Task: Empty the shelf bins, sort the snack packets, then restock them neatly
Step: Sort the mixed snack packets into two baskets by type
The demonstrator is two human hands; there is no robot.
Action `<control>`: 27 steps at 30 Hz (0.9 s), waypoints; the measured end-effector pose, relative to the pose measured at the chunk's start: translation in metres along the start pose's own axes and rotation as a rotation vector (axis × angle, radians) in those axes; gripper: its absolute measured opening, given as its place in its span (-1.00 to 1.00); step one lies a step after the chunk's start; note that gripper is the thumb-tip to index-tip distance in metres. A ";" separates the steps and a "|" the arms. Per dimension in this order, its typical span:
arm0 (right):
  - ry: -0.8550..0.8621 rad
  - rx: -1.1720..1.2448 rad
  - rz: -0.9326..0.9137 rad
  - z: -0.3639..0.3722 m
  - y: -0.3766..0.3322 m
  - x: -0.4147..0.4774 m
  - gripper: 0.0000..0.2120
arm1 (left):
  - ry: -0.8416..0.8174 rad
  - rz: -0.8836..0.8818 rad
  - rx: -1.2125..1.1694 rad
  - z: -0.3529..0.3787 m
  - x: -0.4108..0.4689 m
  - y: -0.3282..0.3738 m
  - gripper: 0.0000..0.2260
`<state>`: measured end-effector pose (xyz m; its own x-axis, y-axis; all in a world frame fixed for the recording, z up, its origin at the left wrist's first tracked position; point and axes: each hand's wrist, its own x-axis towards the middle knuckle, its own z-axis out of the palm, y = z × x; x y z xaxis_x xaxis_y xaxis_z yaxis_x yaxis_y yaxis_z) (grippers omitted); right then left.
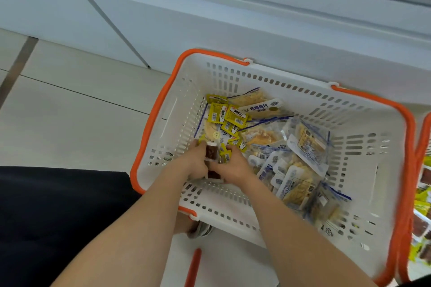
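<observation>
Two hands work inside one white basket (363,105) with an orange rim, which stands on the tiled floor (70,112) against the white shelf base (210,18). We list its contents as three kinds of packet. Item one: dark red packets (211,152), a short stack at the basket's near-left corner, clamped between both hands with its long axis running from the near wall toward the far wall. Our left hand (194,161) has its fingers curled round the stack's left side. Our right hand (234,166) is curled against the other side. One small yellow packet sits at its fingertips, and we cannot tell whether that one is pinched or merely touching. Item two: yellow packets (229,116), a loose cluster just beyond the hands, scattered toward the far-left corner at mixed angles. Item three: blue-trimmed fish-slice packets (300,179), the largest lot, heaped from the middle to the near-right corner. We judge the sorting to be in hand and far from done, since the kinds are not yet apart. The yellow cluster lies straight ahead of both hands and the blue-trimmed heap lies to the right, nearer the right hand. A second orange-rimmed basket (425,137) shows at the right edge.
</observation>
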<state>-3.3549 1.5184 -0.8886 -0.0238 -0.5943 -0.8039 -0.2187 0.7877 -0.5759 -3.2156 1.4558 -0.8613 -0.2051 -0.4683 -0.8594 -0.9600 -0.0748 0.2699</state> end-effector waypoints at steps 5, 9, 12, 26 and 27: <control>0.186 -0.120 -0.087 -0.001 0.003 0.009 -0.24 | -0.014 0.007 -0.110 -0.005 -0.010 0.005 -0.31; 0.163 -0.131 -0.087 -0.002 0.001 0.006 -0.31 | -0.032 -0.131 -0.495 0.000 -0.003 0.002 -0.36; 0.118 -0.177 -0.052 -0.004 -0.001 0.002 -0.34 | -0.050 -0.212 -0.757 0.002 0.001 0.002 -0.47; -0.065 -0.721 -0.050 0.000 0.010 -0.016 -0.20 | -0.140 -0.185 -0.678 0.008 -0.004 0.008 -0.53; -0.078 -0.700 -0.058 -0.001 0.010 -0.016 -0.18 | -0.158 -0.180 -0.713 0.006 -0.006 0.009 -0.49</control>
<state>-3.3575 1.5355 -0.8816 0.0709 -0.5984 -0.7980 -0.7944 0.4500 -0.4080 -3.2237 1.4634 -0.8564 -0.1336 -0.2669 -0.9544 -0.6364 -0.7151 0.2891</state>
